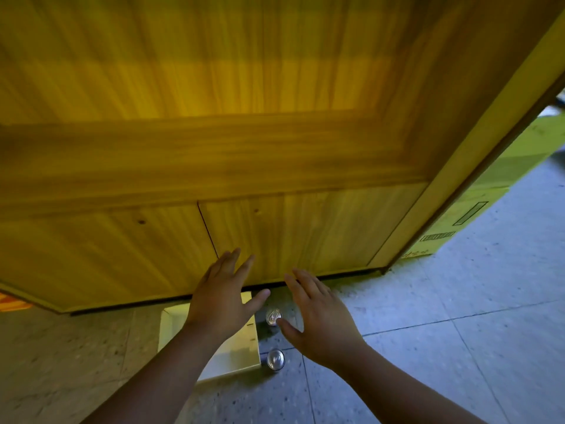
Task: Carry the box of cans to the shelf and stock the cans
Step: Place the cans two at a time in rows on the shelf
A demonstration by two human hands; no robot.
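Note:
A pale open cardboard box point(237, 358) lies on the floor below me, partly hidden by my left forearm. Two silver cans stand upright on the tiles just right of it: one can point(273, 316) between my hands, a second can point(275, 359) nearer to me. My left hand point(223, 298) hovers over the box with fingers spread and holds nothing. My right hand point(321, 319) is open too, its thumb close to the farther can without gripping it. I cannot see inside the box.
A large yellow wooden cabinet point(214, 148) fills the upper view, its bottom edge just beyond my fingertips. Stacked cardboard cartons point(464, 209) sit behind its right corner. Grey speckled floor tiles point(458, 332) stretch to the right and toward me.

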